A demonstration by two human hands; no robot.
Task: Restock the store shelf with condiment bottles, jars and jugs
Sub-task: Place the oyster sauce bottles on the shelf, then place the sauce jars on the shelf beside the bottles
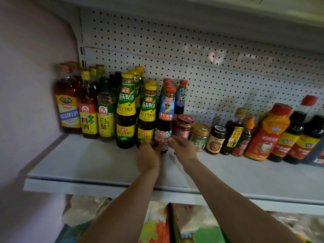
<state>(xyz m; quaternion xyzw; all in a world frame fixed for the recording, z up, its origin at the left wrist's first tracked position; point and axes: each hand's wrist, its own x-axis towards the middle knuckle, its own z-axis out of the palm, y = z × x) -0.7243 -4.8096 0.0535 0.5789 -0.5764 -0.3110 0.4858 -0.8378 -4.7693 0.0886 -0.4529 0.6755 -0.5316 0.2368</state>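
Observation:
A dark oyster sauce bottle [165, 116] with a red cap and blue label stands upright on the white shelf [87, 160], at the front of a row of like bottles. My left hand [148, 155] holds its base from the left, thumb curled round the front. From the right, the fingertips of my right hand [184, 148] touch the lower label. Just left stand two yellow-capped oyster sauce bottles [126, 111].
Cooking wine and vinegar bottles [87, 104] fill the shelf's left end against the wall. Jars [199, 135], a red squeeze bottle [268, 132] and dark soy bottles [296, 135] line the right. A pegboard back panel [210, 55] rises behind. Packaged goods [175, 223] lie below.

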